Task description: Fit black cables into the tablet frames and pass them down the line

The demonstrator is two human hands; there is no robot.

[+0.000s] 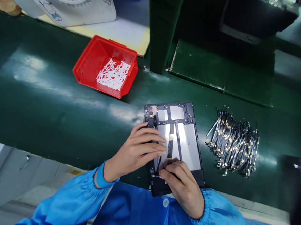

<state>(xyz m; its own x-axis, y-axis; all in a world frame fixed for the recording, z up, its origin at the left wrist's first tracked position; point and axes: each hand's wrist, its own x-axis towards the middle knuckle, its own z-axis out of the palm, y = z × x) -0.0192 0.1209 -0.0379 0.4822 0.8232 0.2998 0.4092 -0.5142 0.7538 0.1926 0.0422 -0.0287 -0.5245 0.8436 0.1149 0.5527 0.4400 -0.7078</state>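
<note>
An opened tablet frame (pixel 186 142) lies on the dark green belt (pixel 39 95) in front of me, with silver inner panels and a thin black flex cable running down its middle. My left hand (pixel 135 152) rests flat on the tablet's left side, fingers stretched out and pressing down. My right hand (pixel 184 187) sits at the tablet's near edge, its fingertips pinched together on the lower end of a flex strip. Both arms wear blue sleeves.
A pile of black and gold flex cables (pixel 234 143) lies right of the tablet. A red bin (pixel 92 59) holding white strips stands at the back left. A white fan (pixel 62 2) and a dark green post (pixel 162 31) stand behind. Another dark device (pixel 300 193) shows at the right edge.
</note>
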